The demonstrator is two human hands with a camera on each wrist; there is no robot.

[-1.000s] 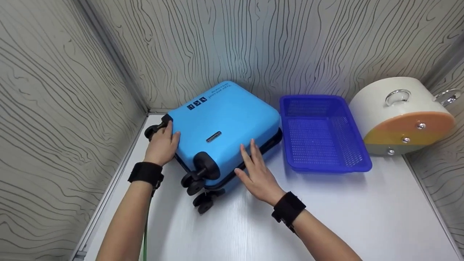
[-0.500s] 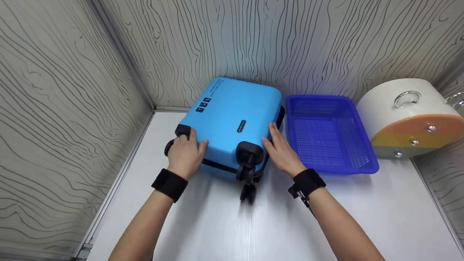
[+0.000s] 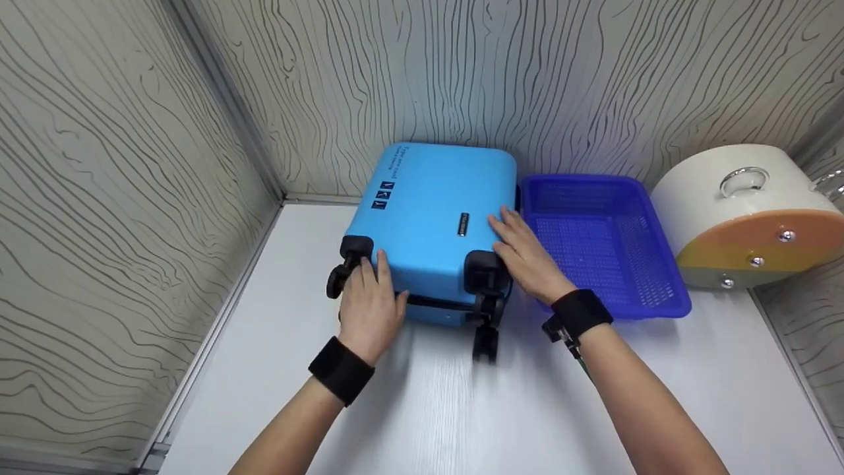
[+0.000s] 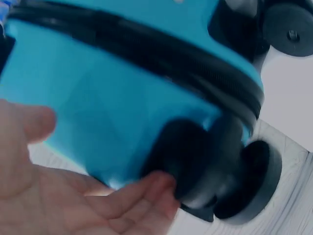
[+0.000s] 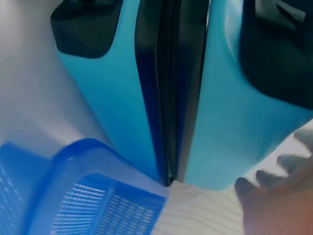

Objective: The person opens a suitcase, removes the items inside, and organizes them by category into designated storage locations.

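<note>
A light blue suitcase with black corner guards lies flat on the white table, its wheeled end towards me. My left hand is at that end, its fingers extended beside the left wheel. In the left wrist view, the fingertips meet the black wheel mount and the thumb is spread apart. My right hand lies along the right side with straight fingers, just above the front right corner guard. A black zipper band runs round the case in the right wrist view.
A blue plastic basket stands close against the suitcase's right side. Farther right is a white rounded container with a striped orange, yellow and green front and metal handles. Wood-patterned walls enclose the table at the back and sides.
The suitcase has turned counterclockwise and shifted right, so its wheeled end faces me and its side sits by the basket. Both hands moved right with it.
</note>
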